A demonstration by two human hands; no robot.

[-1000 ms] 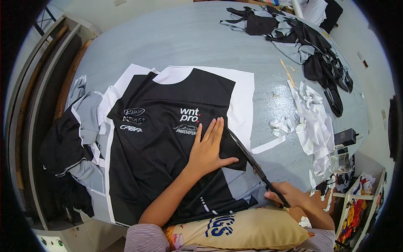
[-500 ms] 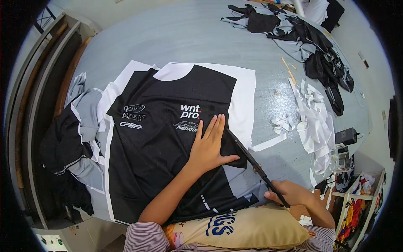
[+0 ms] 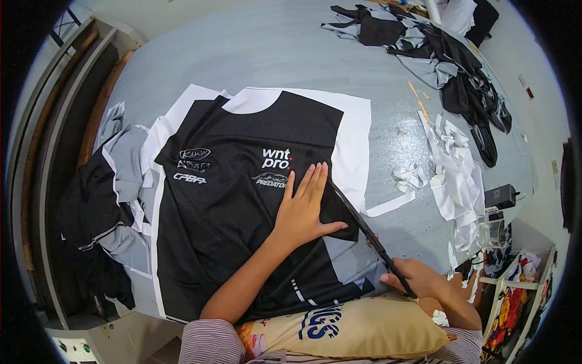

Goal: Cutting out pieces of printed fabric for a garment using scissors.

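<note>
A black shirt panel (image 3: pixel 218 230) with white and red printed marks lies on the table, over white-edged fabric (image 3: pixel 354 139) that shows along its right side and top. My left hand (image 3: pixel 303 212) presses flat on the panel, fingers stretched forward and thumb out to the right. Long dark shears (image 3: pixel 371 235) are in my right hand (image 3: pixel 418 276), whose fingers wrap round the handles. Their blades point away and to the left, along the panel's right edge, beside my left fingertips. The tip is partly lost against the black cloth.
White offcuts (image 3: pixel 458 188) lie in a heap to the right. Black and grey cloth pieces (image 3: pixel 448 54) are piled at the far right, more cloth (image 3: pixel 100 200) at the left. A yellow cushion (image 3: pixel 364 327) sits at the near edge, beside an open shelf (image 3: pixel 521 291) of coloured cloth.
Very little differs. The shears' blades sit slightly farther up along the panel's right edge, while my left hand stays flat in the same place on the cloth.
</note>
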